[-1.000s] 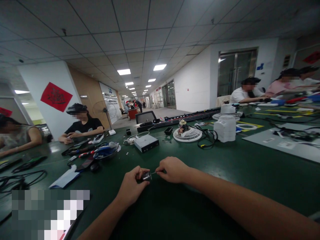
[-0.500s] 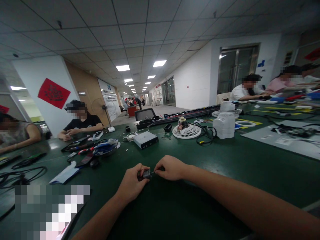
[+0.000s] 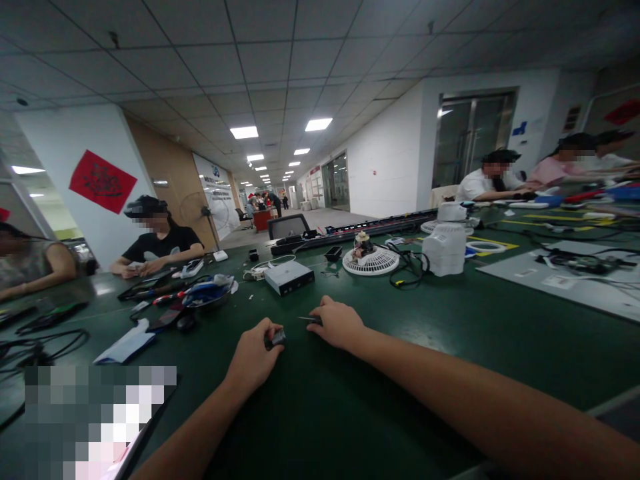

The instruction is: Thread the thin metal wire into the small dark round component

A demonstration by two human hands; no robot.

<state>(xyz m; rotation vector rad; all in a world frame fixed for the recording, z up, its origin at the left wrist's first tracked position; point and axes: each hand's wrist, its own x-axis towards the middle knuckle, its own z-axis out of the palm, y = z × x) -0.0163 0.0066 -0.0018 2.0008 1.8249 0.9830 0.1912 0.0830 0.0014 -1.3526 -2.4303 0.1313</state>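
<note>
My left hand point(image 3: 253, 357) rests on the green table point(image 3: 450, 333) with its fingers closed around a small dark cylindrical part point(image 3: 276, 339). A short way to its right, my right hand point(image 3: 337, 325) pinches a thin metal tool point(image 3: 306, 319) whose tip points left, clear of the part. Both forearms reach in from the bottom edge. The tool's handle is hidden inside the fist.
Beyond my hands lie a grey box point(image 3: 289, 277), a white fan grille with a motor point(image 3: 371, 260), a white fan body point(image 3: 447, 250), cables, and a dish of tools point(image 3: 207, 297). Other people sit along the left and far right sides. A blurred patch covers the lower left.
The tool tip was in the part held between both hands. Now the hands have drawn apart, and the tool is out of the part. The camera tilted slightly, shifting the scene upward.
</note>
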